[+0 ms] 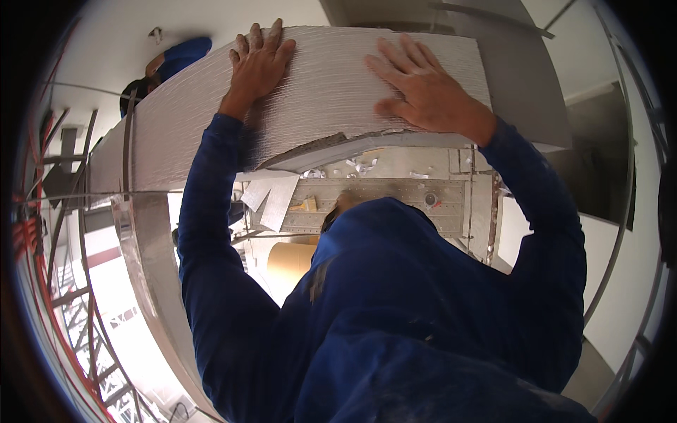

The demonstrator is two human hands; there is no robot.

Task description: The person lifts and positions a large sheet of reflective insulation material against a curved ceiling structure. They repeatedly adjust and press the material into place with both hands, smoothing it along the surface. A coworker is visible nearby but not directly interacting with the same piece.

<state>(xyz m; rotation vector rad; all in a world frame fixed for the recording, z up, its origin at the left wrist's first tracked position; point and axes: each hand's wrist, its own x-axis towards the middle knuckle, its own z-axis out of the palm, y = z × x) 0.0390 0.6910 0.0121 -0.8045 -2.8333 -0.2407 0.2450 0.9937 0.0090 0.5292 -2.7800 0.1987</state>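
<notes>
A silver foil-faced insulation sheet [324,84] covers a large duct that runs across the upper part of the head view. My left hand [259,67] lies on its upper left area, fingers spread and pointing away from me. Flat against the same sheet, farther right, rests my right hand [429,88], slightly blurred, with its fingers apart. Neither hand grips anything. The sheet's near edge is uneven and shows dark grey material beneath the foil. To the right of the sheet, bare grey duct metal [525,77] is exposed.
Below the duct, a perforated platform [381,189] holds a yellow-handled brush [306,205], cut foil pieces [281,201] and white scraps [363,166]. A tan roll [289,259] stands lower. A co-worker's blue sleeve [185,58] shows at far left. Metal struts [128,144] and red cables [27,240] line the left side.
</notes>
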